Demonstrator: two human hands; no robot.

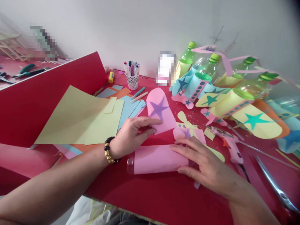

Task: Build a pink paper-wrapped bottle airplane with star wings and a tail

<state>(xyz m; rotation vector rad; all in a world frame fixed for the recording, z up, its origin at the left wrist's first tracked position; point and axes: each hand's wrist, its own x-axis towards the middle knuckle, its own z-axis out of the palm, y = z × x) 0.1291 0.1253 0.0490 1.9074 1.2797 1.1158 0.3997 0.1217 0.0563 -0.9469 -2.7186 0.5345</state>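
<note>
My left hand (134, 134), with a beaded bracelet at the wrist, pinches the lower left edge of a pink paper wing (167, 116). The wing has a rounded end and a purple star. Closer to me, a plastic bottle (154, 160) wrapped in pink paper lies on its side, its clear base pointing left. My right hand (199, 159) is closed over the bottle's right end, hiding its neck. Just beyond that hand are another pink wing (201, 134) with a purple star and a pale yellow paper propeller (184, 118).
Finished bottle planes (236, 97) crowd the back right. A pink glue gun (231, 145) and scissors (276, 182) lie at right. Yellow paper sheets (79, 120) cover the left, before a raised red board (53, 97). A cup (132, 80) of pens and a phone (165, 68) stand behind.
</note>
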